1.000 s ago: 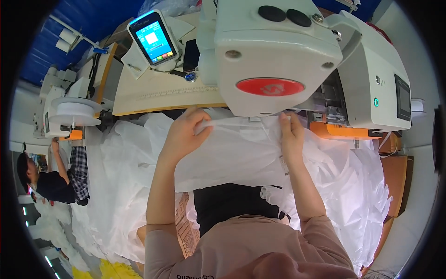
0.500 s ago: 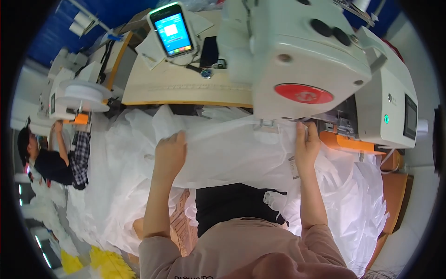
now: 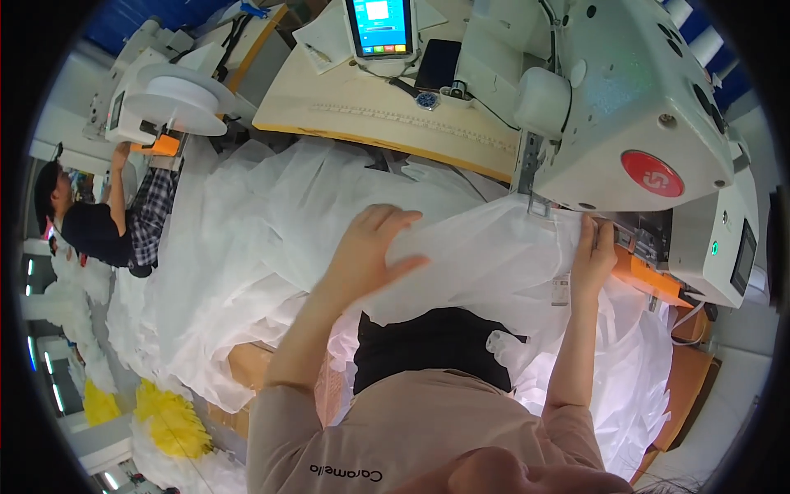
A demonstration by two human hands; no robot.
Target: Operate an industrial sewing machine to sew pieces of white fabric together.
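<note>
Sheer white fabric (image 3: 280,198) spreads in loose folds across the work area and over my lap. Its edge runs under the presser foot (image 3: 540,206) of a white sewing machine (image 3: 613,107). Right beside that foot, my right hand (image 3: 594,257) pinches the fabric edge between thumb and fingers. A small pale label (image 3: 560,290) shows on the cloth near my right wrist. My left hand (image 3: 374,251) is over the middle of the fabric, thumb and fingers apart, holding nothing.
Beyond the fabric, a wooden table (image 3: 313,90) carries a lit touchscreen (image 3: 380,26), a dark phone (image 3: 439,66) and a wristwatch (image 3: 426,100). An orange machine part (image 3: 646,276) borders my right hand. At far left a person (image 3: 95,218) works at another machine.
My left hand has let go of the fabric, opened and moved right toward the machine. My right hand still pinches the edge by the presser foot. The whole view has shifted.
</note>
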